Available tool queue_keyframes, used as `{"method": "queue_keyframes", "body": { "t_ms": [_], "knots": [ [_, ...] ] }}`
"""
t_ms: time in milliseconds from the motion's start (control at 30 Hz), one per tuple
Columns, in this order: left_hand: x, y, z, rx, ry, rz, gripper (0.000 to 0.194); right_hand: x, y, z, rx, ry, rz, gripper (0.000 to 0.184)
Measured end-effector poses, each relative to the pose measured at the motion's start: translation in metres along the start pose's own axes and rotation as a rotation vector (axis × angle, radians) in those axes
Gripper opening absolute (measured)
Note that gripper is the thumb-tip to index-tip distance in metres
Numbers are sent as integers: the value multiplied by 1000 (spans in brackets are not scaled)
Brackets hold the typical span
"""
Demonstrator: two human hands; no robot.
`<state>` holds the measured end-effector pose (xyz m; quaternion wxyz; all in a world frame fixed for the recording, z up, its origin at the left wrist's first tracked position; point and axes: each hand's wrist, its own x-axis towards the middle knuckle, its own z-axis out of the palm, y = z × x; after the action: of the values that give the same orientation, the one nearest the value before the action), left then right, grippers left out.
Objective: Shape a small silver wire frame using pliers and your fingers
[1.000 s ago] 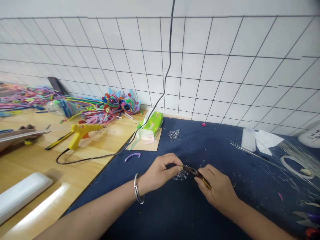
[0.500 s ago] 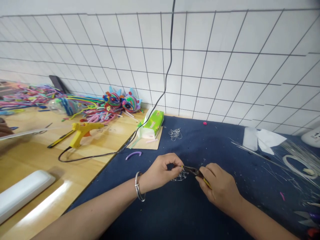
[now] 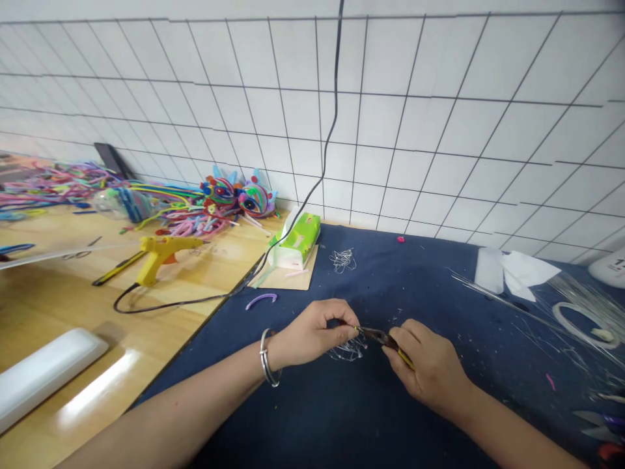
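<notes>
My right hand (image 3: 430, 365) is closed around the yellow handles of a pair of pliers (image 3: 378, 335), whose dark jaws point left. Thumb and forefinger of my left hand (image 3: 315, 335) pinch a tiny piece with a yellow spot, right at the tips of the jaws; what it is, I cannot make out. Just below those fingertips, a loose tangle of thin silver wire pieces (image 3: 347, 350) lies on the dark blue cloth (image 3: 312, 417). Farther back on the cloth sits another small heap of bent wire (image 3: 343, 260).
A yellow glue gun (image 3: 159, 257) with a black cord and a utility knife (image 3: 120, 269) lie on the wooden table at left. A green tissue pack (image 3: 300, 241) stands on cardboard. Straight wires (image 3: 586, 306) and scissors (image 3: 598, 423) lie at right. Colourful pipe cleaners (image 3: 58, 185) are piled back left.
Both hands keep nearly the same position at the pliers' tips. At the far left edge, another person's hand has gone out of view.
</notes>
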<state>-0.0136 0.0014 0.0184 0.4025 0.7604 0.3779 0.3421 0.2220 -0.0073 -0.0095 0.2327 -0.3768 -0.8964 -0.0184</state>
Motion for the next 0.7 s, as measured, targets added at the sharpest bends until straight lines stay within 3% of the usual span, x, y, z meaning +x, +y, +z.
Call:
{"method": "queue_keyframes", "body": {
  "t_ms": [200, 700],
  "knots": [
    [1, -3, -6, -153, -158, -66, 12, 2, 2, -2, 0, 23, -75, 13],
    [2, -9, -8, -174, -299, -127, 11, 7, 7, -7, 22, -56, -146, 12]
  ]
}}
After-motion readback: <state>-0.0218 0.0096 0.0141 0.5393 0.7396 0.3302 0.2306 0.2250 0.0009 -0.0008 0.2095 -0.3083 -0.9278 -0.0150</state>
